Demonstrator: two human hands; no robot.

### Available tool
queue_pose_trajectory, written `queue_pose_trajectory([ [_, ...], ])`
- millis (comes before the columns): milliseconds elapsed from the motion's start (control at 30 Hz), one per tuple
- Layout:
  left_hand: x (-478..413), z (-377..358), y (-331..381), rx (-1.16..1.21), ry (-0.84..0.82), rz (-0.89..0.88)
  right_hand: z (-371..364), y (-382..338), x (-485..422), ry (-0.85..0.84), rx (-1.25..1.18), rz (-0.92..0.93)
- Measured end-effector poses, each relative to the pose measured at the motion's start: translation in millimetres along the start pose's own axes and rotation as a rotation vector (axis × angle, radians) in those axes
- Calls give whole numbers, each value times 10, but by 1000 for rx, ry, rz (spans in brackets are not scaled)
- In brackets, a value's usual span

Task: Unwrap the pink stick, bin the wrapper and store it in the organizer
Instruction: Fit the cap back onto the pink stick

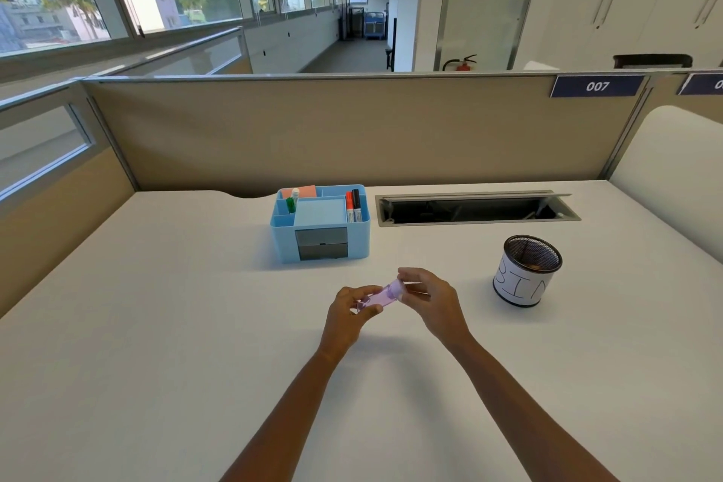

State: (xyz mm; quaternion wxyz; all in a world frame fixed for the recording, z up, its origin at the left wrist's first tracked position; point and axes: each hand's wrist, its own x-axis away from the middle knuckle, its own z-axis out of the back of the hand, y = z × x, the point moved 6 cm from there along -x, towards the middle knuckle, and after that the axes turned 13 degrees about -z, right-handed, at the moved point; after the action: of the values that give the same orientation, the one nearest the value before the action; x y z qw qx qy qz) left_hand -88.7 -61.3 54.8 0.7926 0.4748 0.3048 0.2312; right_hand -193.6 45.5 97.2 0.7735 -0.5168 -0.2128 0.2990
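A pink-violet stick point(381, 297) in a shiny clear wrapper is held a little above the white desk point(156, 325), tilted up to the right. My left hand point(352, 311) grips its lower left end. My right hand point(428, 297) pinches its upper right end, where the wrapper covers the cap. The blue organizer point(320, 224) stands behind the hands, at the desk's middle. A mesh cup labelled BIN point(526, 271) stands to the right of my right hand.
The organizer holds a red and a black marker point(353, 204), a green-capped item point(292, 201), blue and orange note pads and grey drawers. An open cable tray point(475, 208) lies at the back right. A beige partition point(352, 129) closes off the far edge.
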Motion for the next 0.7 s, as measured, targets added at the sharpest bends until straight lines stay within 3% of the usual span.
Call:
queue_pose_trajectory([
  [433, 9, -156, 11, 49, -33, 22, 55, 20, 118, 198, 7, 60],
  [700, 8, -176, 19, 121, -28, 68, -180, 125, 210, 0, 445, 186],
])
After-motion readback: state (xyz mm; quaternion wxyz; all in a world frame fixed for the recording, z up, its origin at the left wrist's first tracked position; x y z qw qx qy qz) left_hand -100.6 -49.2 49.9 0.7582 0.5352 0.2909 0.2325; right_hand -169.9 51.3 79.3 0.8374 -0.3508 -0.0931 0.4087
